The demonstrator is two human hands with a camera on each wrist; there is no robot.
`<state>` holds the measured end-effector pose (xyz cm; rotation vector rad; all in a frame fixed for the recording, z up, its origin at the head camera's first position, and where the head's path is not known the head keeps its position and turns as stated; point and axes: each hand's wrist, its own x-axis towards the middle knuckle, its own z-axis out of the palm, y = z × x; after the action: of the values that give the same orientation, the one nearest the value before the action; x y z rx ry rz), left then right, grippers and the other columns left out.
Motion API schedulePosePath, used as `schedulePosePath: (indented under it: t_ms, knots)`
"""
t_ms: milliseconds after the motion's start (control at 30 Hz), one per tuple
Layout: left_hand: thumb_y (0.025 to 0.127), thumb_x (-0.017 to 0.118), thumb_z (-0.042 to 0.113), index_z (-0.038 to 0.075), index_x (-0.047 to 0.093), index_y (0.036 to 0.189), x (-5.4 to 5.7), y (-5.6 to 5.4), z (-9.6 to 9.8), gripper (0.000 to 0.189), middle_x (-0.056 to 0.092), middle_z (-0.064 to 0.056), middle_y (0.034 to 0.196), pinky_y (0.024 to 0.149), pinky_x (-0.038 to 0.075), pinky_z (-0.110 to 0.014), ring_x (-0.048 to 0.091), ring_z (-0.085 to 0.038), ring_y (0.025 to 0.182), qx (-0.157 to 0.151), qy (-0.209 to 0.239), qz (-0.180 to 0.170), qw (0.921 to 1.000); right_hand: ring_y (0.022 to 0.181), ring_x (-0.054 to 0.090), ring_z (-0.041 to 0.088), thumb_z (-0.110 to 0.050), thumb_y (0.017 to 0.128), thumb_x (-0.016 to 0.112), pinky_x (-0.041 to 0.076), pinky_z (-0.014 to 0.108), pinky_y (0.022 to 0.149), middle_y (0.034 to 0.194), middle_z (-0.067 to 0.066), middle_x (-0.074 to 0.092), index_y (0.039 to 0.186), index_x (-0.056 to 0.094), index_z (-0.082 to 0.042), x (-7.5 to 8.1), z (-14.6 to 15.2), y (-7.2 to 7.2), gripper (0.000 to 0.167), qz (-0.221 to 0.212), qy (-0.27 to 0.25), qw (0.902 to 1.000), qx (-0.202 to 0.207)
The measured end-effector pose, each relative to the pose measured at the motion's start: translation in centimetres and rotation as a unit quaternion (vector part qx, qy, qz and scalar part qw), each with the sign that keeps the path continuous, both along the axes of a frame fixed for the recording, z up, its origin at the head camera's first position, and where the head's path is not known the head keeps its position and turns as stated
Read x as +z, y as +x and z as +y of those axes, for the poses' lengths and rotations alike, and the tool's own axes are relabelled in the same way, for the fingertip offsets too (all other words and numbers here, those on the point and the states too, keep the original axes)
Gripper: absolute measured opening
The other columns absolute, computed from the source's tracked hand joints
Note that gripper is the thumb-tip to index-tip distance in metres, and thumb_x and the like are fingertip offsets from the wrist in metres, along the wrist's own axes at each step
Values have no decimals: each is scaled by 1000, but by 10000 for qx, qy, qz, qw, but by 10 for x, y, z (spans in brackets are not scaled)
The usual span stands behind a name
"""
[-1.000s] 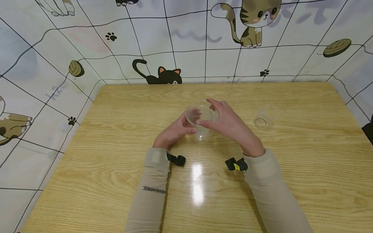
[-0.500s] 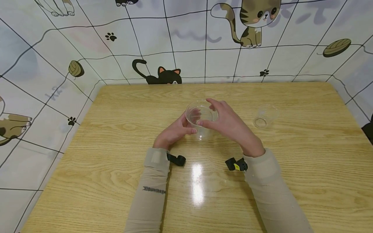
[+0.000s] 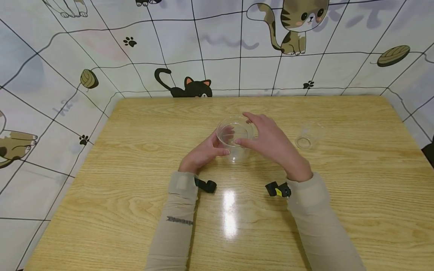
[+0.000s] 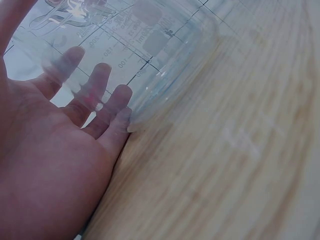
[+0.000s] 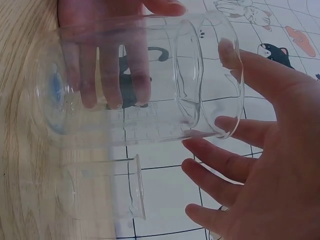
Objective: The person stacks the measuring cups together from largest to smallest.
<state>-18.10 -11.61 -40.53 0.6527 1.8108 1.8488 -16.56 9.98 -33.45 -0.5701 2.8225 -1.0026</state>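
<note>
In the head view, could barely trace the small glass (image 3: 306,137). In the left wrist view, lost part of the large glass (image 4: 175,60) past the top edge and could not fully read its print (image 4: 131,54). Could not confirm contact between the right hand (image 5: 280,155) and the rim (image 5: 242,95).
</note>
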Motion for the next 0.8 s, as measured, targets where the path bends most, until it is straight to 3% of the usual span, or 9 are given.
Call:
schedulePosePath:
  t_ms: [300, 400, 500, 633, 800]
  knots:
    - [80, 58, -5, 16, 23, 140, 1, -1, 2, 72, 26, -11, 142, 102, 24, -39, 22, -28, 131, 55, -53, -100, 9999, 119, 38, 27, -53, 82, 52, 32, 48, 92, 124, 3, 48, 137, 35, -19, 6, 11, 0, 66, 72, 15, 9994, -343]
    - [80, 59, -5, 21, 26, 139, -7, -5, 2, 73, 28, -8, 141, 102, 24, -39, 24, -25, 130, 96, -59, -82, 9999, 120, 38, 26, -53, 84, 50, 31, 47, 93, 123, 2, 50, 136, 37, -19, 7, 15, 0, 64, 189, -100, 9987, -453]
    - [80, 60, -4, 22, 26, 138, -9, -6, 1, 72, 29, -8, 142, 103, 24, -38, 24, -25, 130, 93, -56, -78, 9999, 119, 39, 26, -52, 84, 50, 31, 47, 93, 122, 2, 50, 135, 39, -19, 6, 19, -1, 61, 322, -210, 9979, -526]
    - [80, 60, -4, 17, 24, 139, 0, -1, 1, 73, 26, -12, 142, 103, 24, -38, 22, -28, 130, 60, -31, -87, 9999, 120, 38, 26, -51, 85, 50, 31, 47, 94, 122, 2, 51, 135, 39, -20, 7, 23, -1, 60, 415, -321, 9968, -611]
    - [80, 58, -8, 14, 23, 140, -1, -1, 2, 72, 27, -12, 142, 103, 24, -37, 23, -27, 130, 77, 23, -100, 9999, 121, 38, 25, -50, 86, 49, 30, 47, 94, 121, 3, 52, 134, 40, -19, 8, 28, -2, 59, 537, -409, 9952, -714]
